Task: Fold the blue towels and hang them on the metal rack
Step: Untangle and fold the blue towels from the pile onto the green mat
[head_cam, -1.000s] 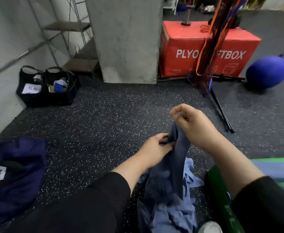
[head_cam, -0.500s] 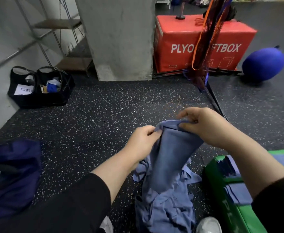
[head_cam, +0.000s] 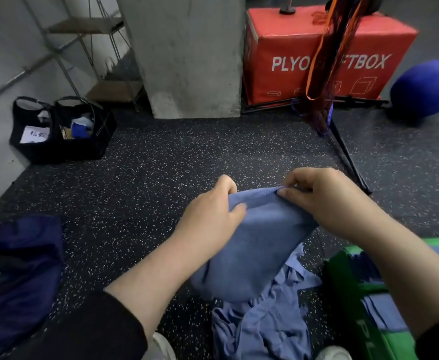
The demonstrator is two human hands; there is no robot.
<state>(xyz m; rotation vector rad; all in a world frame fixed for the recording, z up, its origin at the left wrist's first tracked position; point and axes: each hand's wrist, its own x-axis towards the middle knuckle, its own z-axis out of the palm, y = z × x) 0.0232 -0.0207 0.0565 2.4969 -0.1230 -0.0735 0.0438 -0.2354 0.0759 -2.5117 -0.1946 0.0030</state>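
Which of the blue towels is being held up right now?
The towel both hands pinch by its top edge; the other blue towels lie crumpled on the floor beneath.

Dim, even indoor light, no hard shadows; soft shade beneath the forearms on the speckled floor (head_cam: 161, 165). Wide-angle bend curves the shelf rack (head_cam: 83, 48) at left. Edges smeared, slight blur on the hands

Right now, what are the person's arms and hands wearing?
Both hands, the left hand and the right hand, are bare: no gloves, rings or watch show. Each arm has a black sleeve pushed up, leaving the forearms uncovered.
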